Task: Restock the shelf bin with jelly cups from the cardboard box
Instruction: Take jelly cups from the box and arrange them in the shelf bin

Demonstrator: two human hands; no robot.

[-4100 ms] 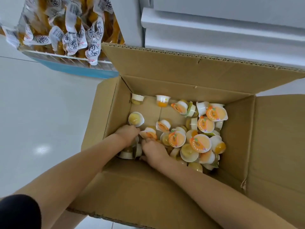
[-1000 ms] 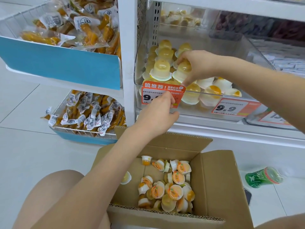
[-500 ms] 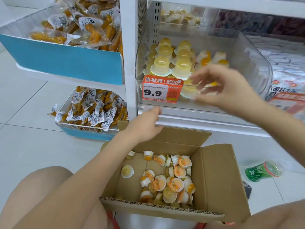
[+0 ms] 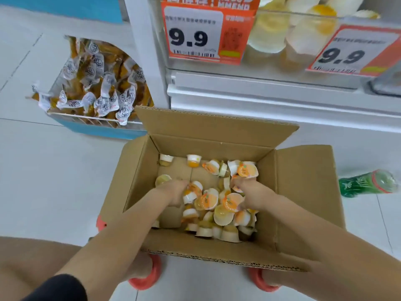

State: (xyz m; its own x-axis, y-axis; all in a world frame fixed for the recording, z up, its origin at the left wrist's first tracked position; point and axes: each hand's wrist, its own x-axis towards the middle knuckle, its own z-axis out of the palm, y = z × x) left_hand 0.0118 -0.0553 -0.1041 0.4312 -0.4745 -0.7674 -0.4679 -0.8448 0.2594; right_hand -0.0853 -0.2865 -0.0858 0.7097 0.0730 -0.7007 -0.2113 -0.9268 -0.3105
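Observation:
The open cardboard box (image 4: 303,183) stands on the floor in front of me, with several jelly cups (image 4: 208,200) with orange and yellow lids loose in its bottom. Both my hands are down inside it. My left hand (image 4: 173,193) is curled over cups at the left side of the pile. My right hand (image 4: 255,193) has its fingers and thumb closed on cups at the right side. The clear shelf bin (image 4: 273,61) is above the box, with jelly cups (image 4: 269,29) behind its front wall.
Two 9.9 price tags (image 4: 193,38) hang on the bin's front. A low blue bin of wrapped snack packets (image 4: 97,92) sits at the left. A green bottle (image 4: 368,183) lies on the floor to the right. My red slippers (image 4: 147,276) are under the box's near edge.
Both hands came down from the shelf bin into the box and closed on cups in the pile. My view dropped from the shelf to the box.

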